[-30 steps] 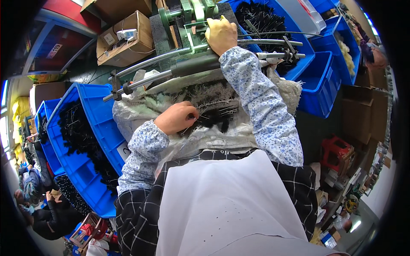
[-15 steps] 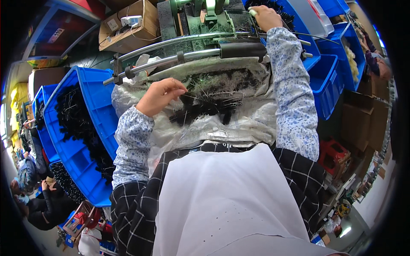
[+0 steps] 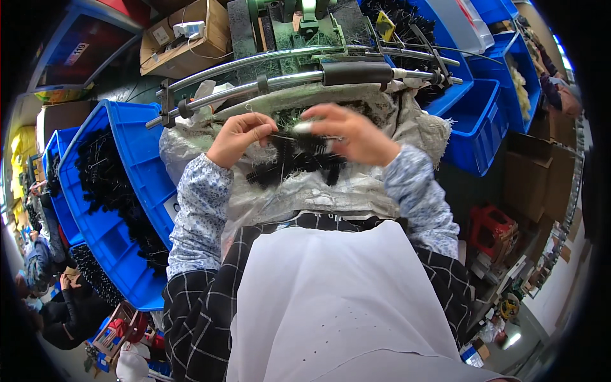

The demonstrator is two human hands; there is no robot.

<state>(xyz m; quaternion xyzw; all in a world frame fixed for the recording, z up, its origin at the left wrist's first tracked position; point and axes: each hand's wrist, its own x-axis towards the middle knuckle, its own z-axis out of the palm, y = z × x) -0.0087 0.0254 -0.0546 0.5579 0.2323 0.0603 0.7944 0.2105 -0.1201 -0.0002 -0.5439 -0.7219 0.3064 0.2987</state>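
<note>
My left hand (image 3: 244, 138) is closed in a pinch, thumb against fingertips, on the thin wire stem of a black-bristled wire brush (image 3: 284, 137). The stem points right, toward my other hand. Blurred by motion, my right hand (image 3: 356, 135) is beside it, fingers stretched apart, with a white cover on one fingertip. Whether it touches the brush cannot be made out. Below both hands, several black wire brushes (image 3: 277, 170) lie on a pale woven plastic sheet (image 3: 305, 198) over my lap.
Ahead is a dark machine (image 3: 312, 28) with steel rods (image 3: 226, 97) across its front. A blue bin (image 3: 95, 219) of black brushes stands at left; another blue bin (image 3: 472, 137) is at right. A cardboard box (image 3: 181, 48) sits at far left.
My right hand has come back from the machine's right side to beside my left hand, leaving a yellow-tipped part visible there. My left hand keeps its pinch and has barely moved.
</note>
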